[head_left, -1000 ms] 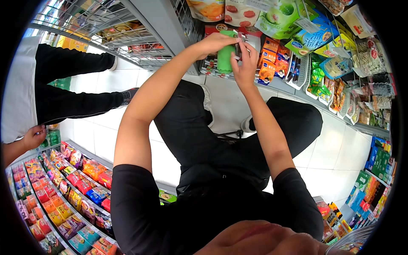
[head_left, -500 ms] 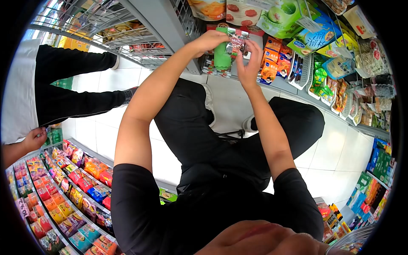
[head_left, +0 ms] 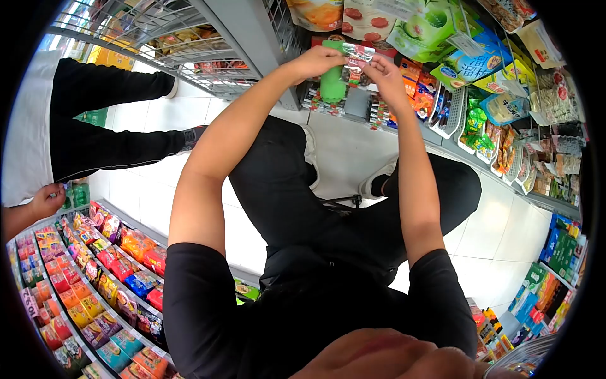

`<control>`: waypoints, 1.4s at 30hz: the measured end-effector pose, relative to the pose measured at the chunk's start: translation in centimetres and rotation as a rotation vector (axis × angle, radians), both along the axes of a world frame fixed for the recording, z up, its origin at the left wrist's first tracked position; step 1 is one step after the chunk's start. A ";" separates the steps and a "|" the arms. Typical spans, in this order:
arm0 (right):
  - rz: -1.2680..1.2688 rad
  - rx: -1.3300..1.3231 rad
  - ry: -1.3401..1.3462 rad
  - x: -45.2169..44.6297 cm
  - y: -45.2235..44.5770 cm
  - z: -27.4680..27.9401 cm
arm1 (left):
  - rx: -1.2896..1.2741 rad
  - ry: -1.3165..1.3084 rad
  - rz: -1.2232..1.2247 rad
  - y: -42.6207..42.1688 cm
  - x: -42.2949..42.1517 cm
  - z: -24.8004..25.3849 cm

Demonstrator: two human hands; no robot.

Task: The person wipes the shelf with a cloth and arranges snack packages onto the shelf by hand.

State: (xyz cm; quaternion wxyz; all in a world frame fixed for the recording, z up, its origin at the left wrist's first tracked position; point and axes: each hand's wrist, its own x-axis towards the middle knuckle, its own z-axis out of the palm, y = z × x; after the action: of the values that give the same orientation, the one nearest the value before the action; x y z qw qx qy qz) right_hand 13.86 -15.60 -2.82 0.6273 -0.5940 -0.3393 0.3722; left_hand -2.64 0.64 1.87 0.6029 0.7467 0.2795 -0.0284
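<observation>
Arms (head_left: 222,148) forward; left hand (head_left: 315,62) near right hand (head_left: 386,74)

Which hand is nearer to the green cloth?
Left: the left hand extends over the upper part of the green cloth; the right hand is off its right side, at the red-and-silver packet.

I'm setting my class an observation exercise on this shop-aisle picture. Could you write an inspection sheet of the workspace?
Surface: grey shelf, lined with goods.
Job's things: green cloth hanging from the left hand; small packet between both hands.
Clutter: orange packets, white basket and green pouch close by.
Hands: left pinches the cloth, beside the packet; right hand pinches the packet's right side.
Cables: no certain one; a thin dark piece shows between the legs, kind unclear.
Surroundings: white tiled floor, snack racks, another person's hand at the left.
</observation>
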 end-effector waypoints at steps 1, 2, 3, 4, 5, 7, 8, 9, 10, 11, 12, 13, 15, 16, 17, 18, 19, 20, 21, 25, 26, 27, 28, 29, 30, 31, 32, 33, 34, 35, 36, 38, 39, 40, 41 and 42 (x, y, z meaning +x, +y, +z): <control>0.023 -0.017 -0.030 0.8 0.0 0.4 | 0.077 -0.021 -0.009 0.5 0.1 -0.9; 0.045 -0.032 -0.061 1.7 0.0 0.7 | 0.155 -0.044 -0.018 1.2 0.3 -2.0; 0.063 -0.064 -0.083 2.8 0.0 0.7 | 0.228 -0.062 -0.026 1.6 0.3 -3.3; 0.067 -0.092 -0.118 4.0 0.0 0.5 | 0.279 -0.058 -0.013 1.9 0.2 -4.2; 0.010 -0.114 -0.141 4.9 0.1 0.0 | 0.333 -0.054 0.000 2.2 0.2 -4.9; -0.070 -0.134 -0.159 6.7 0.1 -1.7 | 0.375 -0.075 0.004 2.8 0.1 -5.1; -0.094 -0.134 -0.154 7.6 0.1 -3.0 | 0.360 -0.075 0.005 2.8 0.0 -5.1; -0.117 -0.133 -0.148 8.5 0.0 -4.4 | 0.348 -0.076 0.005 2.8 -0.1 -4.5; -0.120 -0.134 -0.162 8.9 -0.2 -5.6 | 0.334 -0.076 0.005 2.7 -0.2 -4.2; -0.122 -0.137 -0.175 9.2 -0.4 -6.9 | 0.355 -0.080 0.006 2.5 -0.3 -3.9; -0.123 -0.137 -0.189 9.6 -0.5 -8.6 | 0.379 -0.083 0.008 2.5 -0.4 -3.7; -0.120 -0.126 -0.222 10.7 -0.4 -11.4 | 0.400 -0.086 0.008 2.4 -0.4 -3.6; -0.153 -0.257 -0.373 11.2 -0.2 -14.3 | 0.441 -0.105 -0.015 2.6 -0.6 -3.4; -0.167 -0.325 -0.447 11.5 -0.3 -16.4 | 0.459 -0.112 -0.028 2.6 -0.8 -3.4; -0.160 -0.172 -0.306 13.3 0.3 -21.5 | 0.467 -0.114 -0.029 2.6 -0.9 -3.1; -0.156 -0.216 -0.321 13.1 0.6 -21.4 | 0.475 -0.116 -0.032 2.6 -1.1 -2.8; -0.150 -0.265 -0.335 12.5 0.5 -21.1 | 0.476 -0.117 -0.036 2.3 -1.2 -2.7; -0.144 -0.313 -0.350 12.1 0.5 -20.7 | 0.478 -0.120 -0.036 2.1 -1.4 -2.6; -0.136 -0.245 -0.293 12.1 0.8 -21.6 | 0.482 -0.124 -0.036 2.1 -1.5 -2.6; -0.097 -0.380 -0.441 13.0 2.6 -24.8 | 0.426 -0.186 -0.006 2.3 -1.3 -2.8; -0.101 -0.410 -0.505 13.1 3.1 -25.6 | 0.402 -0.165 0.001 2.4 -1.2 -2.9; -0.105 -0.440 -0.570 12.8 3.4 -25.4 | 0.379 -0.144 0.009 2.3 -1.2 -2.8; -0.093 -0.498 -0.663 12.6 3.8 -25.1 | 0.357 -0.123 0.018 2.3 -1.1 -2.7; -0.080 -0.556 -0.755 12.4 4.1 -24.8 | 0.380 -0.124 0.010 2.3 -1.0 -2.6; -0.065 -0.615 -0.848 12.2 4.3 -24.4 | 0.402 -0.124 0.003 2.2 -1.0 -2.6; -0.051 -0.621 -0.807 12.0 4.5 -24.0 | 0.425 -0.126 -0.006 2.2 -0.9 -2.6; -0.037 -0.629 -0.766 11.8 4.5 -23.6 | 0.431 -0.148 -0.009 2.2 -0.9 -2.8; -0.024 -0.637 -0.725 11.6 4.6 -23.5 | 0.436 -0.172 -0.013 2.3 -0.8 -3.1; -0.033 -0.643 -0.730 11.5 4.8 -23.3 | 0.440 -0.196 -0.017 2.3 -0.8 -3.4; -0.042 -0.650 -0.735 11.4 4.9 -23.2 | 0.435 -0.192 -0.023 2.5 -0.7 -3.6; -0.050 -0.658 -0.739 11.1 4.9 -23.0 | 0.429 -0.188 -0.029 2.5 -0.6 -3.5; -0.046 -0.707 -0.769 10.7 5.0 -22.4 | 0.420 -0.170 -0.034 2.4 -0.7 -3.3; -0.047 -0.731 -0.785 10.8 4.9 -22.3 | 0.419 -0.160 -0.033 2.4 -0.6 -3.2; -0.029 -0.745 -0.830 10.9 5.0 -22.3 | 0.421 -0.152 -0.031 2.5 -0.5 -3.1; -0.012 -0.759 -0.874 10.9 4.9 -22.1 | 0.425 -0.155 -0.029 2.6 -0.5 -2.9; 0.007 -0.775 -0.919 11.0 4.7 -22.1 | 0.428 -0.159 -0.026 2.5 -0.6 -2.8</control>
State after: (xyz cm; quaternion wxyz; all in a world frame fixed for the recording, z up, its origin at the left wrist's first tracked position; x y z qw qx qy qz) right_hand 24.88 -10.86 -24.92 0.1529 -0.8784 -0.4173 0.1758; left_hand -3.19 3.17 -0.97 0.4505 0.8610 0.2210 0.0827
